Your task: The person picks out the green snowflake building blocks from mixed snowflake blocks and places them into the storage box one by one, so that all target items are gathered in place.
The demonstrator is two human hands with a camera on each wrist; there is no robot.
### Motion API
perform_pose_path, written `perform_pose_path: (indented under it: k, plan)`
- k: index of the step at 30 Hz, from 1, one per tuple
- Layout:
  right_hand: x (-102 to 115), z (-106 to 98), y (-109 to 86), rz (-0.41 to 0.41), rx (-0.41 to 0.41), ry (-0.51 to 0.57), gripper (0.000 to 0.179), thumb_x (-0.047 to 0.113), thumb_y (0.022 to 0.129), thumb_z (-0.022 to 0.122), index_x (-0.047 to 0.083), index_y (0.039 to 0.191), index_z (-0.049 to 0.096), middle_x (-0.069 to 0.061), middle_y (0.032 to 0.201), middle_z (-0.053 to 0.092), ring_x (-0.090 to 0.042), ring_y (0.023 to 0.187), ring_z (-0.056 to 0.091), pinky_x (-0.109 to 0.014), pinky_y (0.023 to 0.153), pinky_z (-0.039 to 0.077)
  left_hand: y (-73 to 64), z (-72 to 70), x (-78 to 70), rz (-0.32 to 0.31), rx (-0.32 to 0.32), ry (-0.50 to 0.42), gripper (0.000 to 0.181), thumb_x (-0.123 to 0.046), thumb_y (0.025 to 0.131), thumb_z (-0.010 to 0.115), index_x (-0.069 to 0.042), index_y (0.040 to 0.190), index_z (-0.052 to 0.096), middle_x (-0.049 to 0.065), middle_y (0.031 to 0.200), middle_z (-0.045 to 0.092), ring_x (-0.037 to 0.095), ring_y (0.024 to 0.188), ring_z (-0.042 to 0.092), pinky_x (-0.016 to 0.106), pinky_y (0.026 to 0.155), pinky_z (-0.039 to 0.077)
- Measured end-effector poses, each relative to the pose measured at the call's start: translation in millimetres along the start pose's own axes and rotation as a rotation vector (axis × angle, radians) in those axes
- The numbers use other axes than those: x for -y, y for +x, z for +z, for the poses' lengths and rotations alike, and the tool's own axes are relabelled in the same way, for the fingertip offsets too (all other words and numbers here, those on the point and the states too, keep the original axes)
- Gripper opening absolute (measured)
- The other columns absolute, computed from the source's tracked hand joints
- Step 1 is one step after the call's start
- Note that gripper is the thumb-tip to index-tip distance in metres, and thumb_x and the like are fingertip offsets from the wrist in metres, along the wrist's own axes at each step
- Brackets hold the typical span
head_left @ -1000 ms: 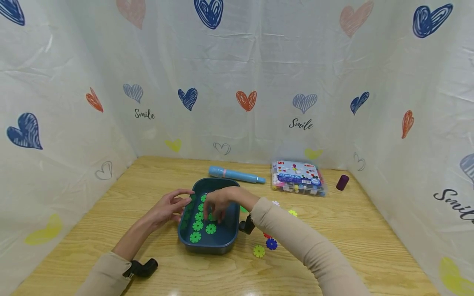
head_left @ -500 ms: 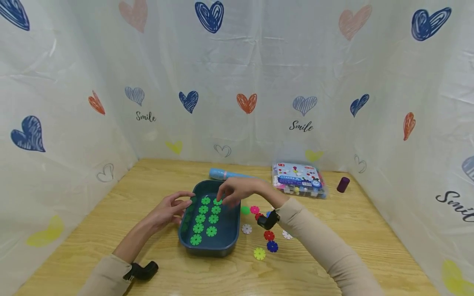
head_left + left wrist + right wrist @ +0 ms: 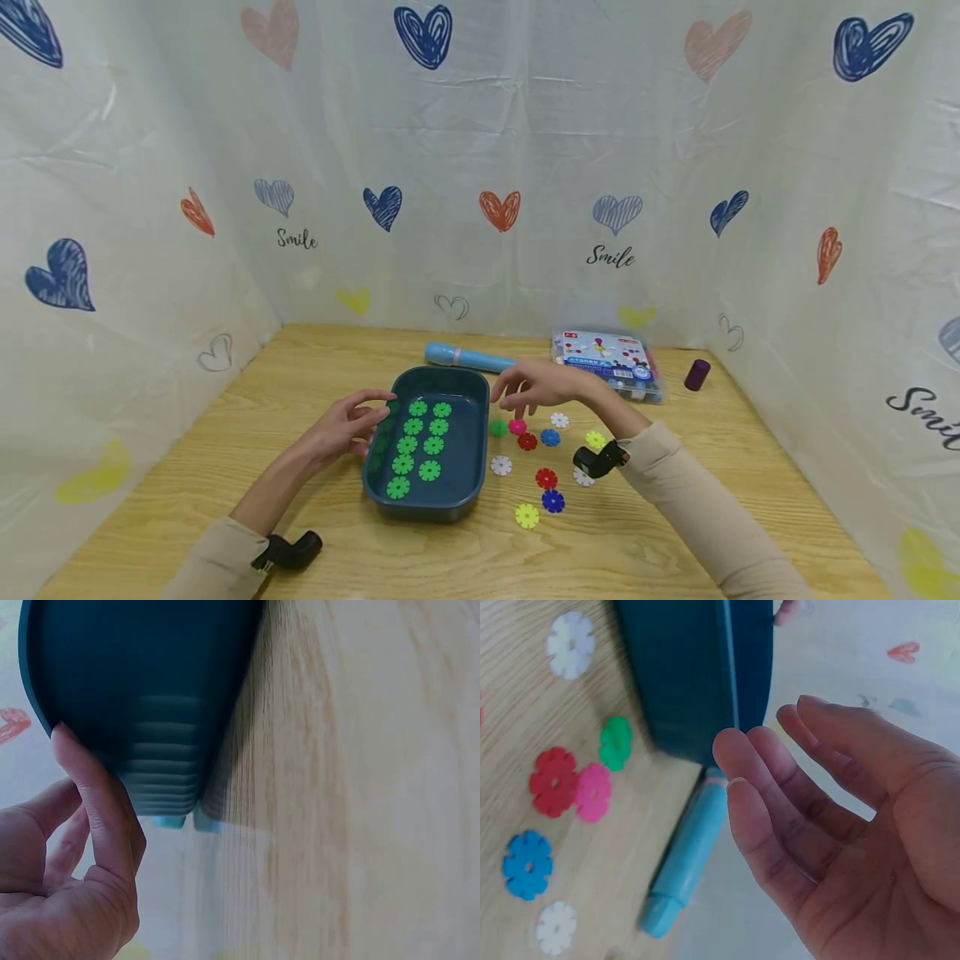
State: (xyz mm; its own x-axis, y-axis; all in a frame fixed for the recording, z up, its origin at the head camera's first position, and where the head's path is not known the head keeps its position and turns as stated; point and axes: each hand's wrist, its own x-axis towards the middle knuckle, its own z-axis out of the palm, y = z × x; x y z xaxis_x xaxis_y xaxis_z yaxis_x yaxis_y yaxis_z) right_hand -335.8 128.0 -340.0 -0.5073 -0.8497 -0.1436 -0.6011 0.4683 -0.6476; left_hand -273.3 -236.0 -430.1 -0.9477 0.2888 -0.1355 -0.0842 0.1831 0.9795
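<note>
A dark teal rectangular tub (image 3: 468,492) stands on the wooden table. Inside it, several green notched plastic discs (image 3: 403,464) lie flat in two columns. My left hand (image 3: 341,429) is at the tub's left side, fingertips touching the rim; the left wrist view shows a finger (image 3: 94,787) against the rim's edge. My right hand (image 3: 547,383) hovers just beyond the right rim, near the loose discs, its fingers gently bent. Nothing sits between those fingers (image 3: 751,817) in the right wrist view. Nearest below are a loose green disc (image 3: 498,427) and a pink disc (image 3: 517,426).
Red (image 3: 547,478), dark blue (image 3: 553,501), yellow (image 3: 527,516) and white (image 3: 501,465) discs are scattered right of the tub. Behind it lie a light-blue tube-shaped object (image 3: 468,358), a clear case of colored balls (image 3: 611,358) and a purple cylinder (image 3: 697,375).
My right hand has lifted out of the tub and moved right, past its rim, uncovering green discs in the right column. My left hand has stayed at the left rim.
</note>
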Motion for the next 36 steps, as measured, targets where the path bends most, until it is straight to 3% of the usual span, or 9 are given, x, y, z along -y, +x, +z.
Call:
perform_pose_path:
  k: [5,15,20,26,36]
  plan:
    - [-17.7,6.5,-13.2,-0.012,-0.023,0.027,0.022,0.015,0.1,0.056,0.005,0.117,0.065,-0.025,0.101,0.07,-0.037,0.084,0.07,-0.033,0.069,0.06,-0.9,-0.7,0.3,0.01,0.005,0.004,0.053,-0.033,0.098,0.06,-0.013,0.144,0.044,-0.002,0.085,0.059,0.01,0.065,0.058,0.022,0.055,0.053]
    - [-41.0,21.6,-25.9,0.02,-0.077,0.041,0.027,0.016,0.1,0.056,-0.001,0.12,0.063,-0.023,0.102,0.069,-0.035,0.082,0.07,-0.043,0.07,0.059,-2.1,-2.3,0.1,0.002,-0.003,0.002,0.053,-0.033,0.097,0.06,-0.013,0.144,0.044,0.0,0.088,0.061,0.01,0.066,0.059,0.022,0.056,0.053]
    - [-50.3,29.5,-22.1,0.033,-0.114,0.034,0.024,0.013,0.098,0.059,-0.002,0.117,0.064,-0.02,0.101,0.069,-0.035,0.085,0.069,-0.035,0.074,0.059,-3.2,-3.2,0.7,0.005,0.002,-0.008,0.052,-0.032,0.098,0.06,-0.012,0.144,0.044,0.001,0.089,0.061,0.01,0.065,0.059,0.022,0.055,0.053]
    - [-59.1,38.3,-16.0,0.059,-0.174,-0.079,0.021,0.014,0.095,0.064,0.004,0.112,0.068,-0.006,0.095,0.07,-0.018,0.086,0.067,-0.021,0.075,0.055,-4.4,-4.0,1.8,0.011,0.008,-0.013,0.053,-0.031,0.098,0.059,-0.011,0.145,0.043,0.001,0.089,0.06,0.01,0.064,0.058,0.021,0.054,0.052]
    - [-62.5,39.6,-5.0,0.068,-0.223,-0.148,0.027,0.017,0.089,0.072,0.004,0.113,0.069,-0.008,0.102,0.07,-0.016,0.087,0.066,-0.021,0.076,0.054,-4.8,-3.4,1.3,-0.006,-0.012,0.005,0.054,-0.035,0.097,0.061,-0.014,0.144,0.044,0.003,0.095,0.063,0.012,0.068,0.059,0.022,0.056,0.053]
